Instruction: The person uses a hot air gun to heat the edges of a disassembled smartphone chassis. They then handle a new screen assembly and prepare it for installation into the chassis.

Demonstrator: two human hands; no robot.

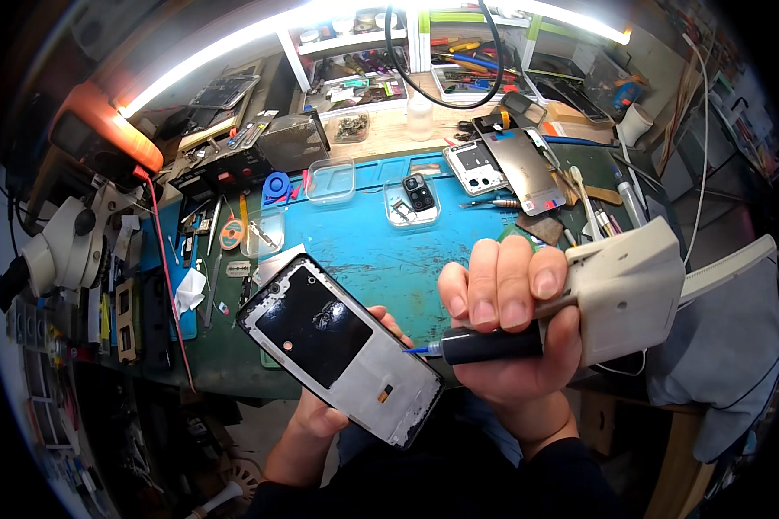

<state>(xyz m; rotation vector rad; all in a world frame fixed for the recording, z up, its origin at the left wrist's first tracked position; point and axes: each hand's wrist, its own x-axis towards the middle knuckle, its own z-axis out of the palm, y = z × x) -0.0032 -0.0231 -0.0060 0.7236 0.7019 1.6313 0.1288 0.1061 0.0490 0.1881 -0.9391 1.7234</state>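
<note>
My left hand (318,421) grips a phone frame (368,368) from below, thumb at the near edge and fingertips round the far side. The frame is tilted. Its inner face shows a black panel (307,324) at the upper part and bare grey metal below. My right hand (512,298) is closed round a beige syringe gun (627,294) with a black syringe barrel (493,344). Its fine blue needle tip (417,350) points left at the frame's right-hand long edge; I cannot tell whether it touches.
Beneath lies a blue work mat (355,246). Clear plastic boxes (330,182) and a camera module (419,192) rest on it. Phone parts (519,164) lie back right, a microscope (61,251) stands left, an orange meter (104,130) behind it. A dark cable loop (446,104) hangs at the back.
</note>
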